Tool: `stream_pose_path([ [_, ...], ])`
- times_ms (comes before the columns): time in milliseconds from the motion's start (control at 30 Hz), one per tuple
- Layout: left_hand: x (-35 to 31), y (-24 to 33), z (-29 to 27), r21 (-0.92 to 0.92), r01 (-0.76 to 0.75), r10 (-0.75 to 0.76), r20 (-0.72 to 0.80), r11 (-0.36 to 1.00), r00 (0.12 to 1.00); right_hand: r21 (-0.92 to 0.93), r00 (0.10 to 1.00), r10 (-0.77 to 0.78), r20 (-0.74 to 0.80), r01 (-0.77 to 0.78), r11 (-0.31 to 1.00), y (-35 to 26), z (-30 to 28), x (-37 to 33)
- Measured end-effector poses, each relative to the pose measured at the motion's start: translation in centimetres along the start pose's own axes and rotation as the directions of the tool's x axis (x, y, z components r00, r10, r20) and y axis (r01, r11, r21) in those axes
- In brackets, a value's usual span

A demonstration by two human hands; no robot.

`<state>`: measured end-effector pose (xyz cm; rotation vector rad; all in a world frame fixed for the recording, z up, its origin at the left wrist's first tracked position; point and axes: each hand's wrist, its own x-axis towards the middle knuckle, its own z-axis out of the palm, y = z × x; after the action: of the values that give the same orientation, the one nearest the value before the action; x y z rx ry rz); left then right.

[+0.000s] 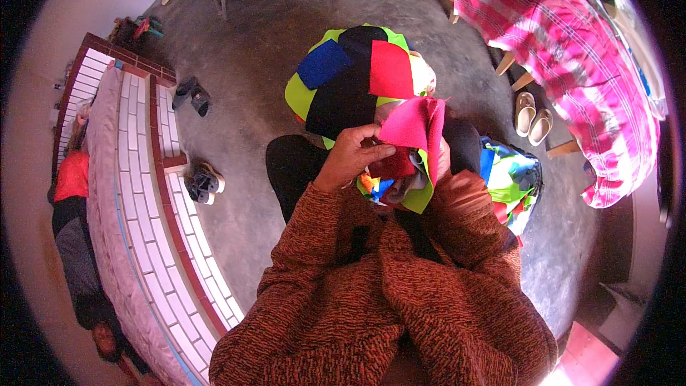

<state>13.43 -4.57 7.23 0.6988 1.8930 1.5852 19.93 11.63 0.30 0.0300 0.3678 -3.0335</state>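
Note:
Above my lap I hold a piece of pinkish-red cloth (404,129) upright, folded over at its right side. My left hand (350,157) is closed, its thumb and forefinger pinching the cloth's left edge. My right hand (444,161) grips the cloth from the right; most of its fingers are hidden behind it. Under the red cloth hang a lime-green piece (420,199), a dark red piece (391,164) and several small coloured scraps. Just beyond my hands lies a mound of cloth patches (336,93) in black, blue, red and lime green.
A bag of coloured scraps (511,179) stands by my right side. Pale slippers (532,120) lie near a seat with a pink plaid cover (543,43). Dark shoes (205,182) and dark slippers (191,95) lie beside the white-tiled platform (146,200) on the left.

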Motion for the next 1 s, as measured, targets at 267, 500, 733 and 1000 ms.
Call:
stream_pose_path([
  [267, -0.7, 0.9, -3.1, -0.397, -0.262, 0.263, -0.052, 0.880, 0.963, -0.055, 0.971, -0.133, -0.198, 0.124, 0.991, 0.5, 1.9, 0.1],
  [500, 0.1, 3.3, -6.7, -0.590, -0.317, 0.231, -0.219, 0.742, 0.948, -0.019, 0.932, -0.183, -0.314, 0.187, 0.982, 0.1, 2.1, 0.5],
  [733, 4.5, 4.6, -8.5, -0.732, -0.272, 0.176, -0.208, 0.624, 0.962, -0.053, 0.938, -0.212, -0.275, 0.205, 0.977, -1.0, -0.4, 1.1],
  [1000, 8.8, -2.7, -14.4, -0.617, -0.130, 0.052, -0.142, 0.776, 0.988, -0.139, 0.940, -0.250, -0.232, 0.222, 0.965, -1.7, -2.9, 0.6],
])
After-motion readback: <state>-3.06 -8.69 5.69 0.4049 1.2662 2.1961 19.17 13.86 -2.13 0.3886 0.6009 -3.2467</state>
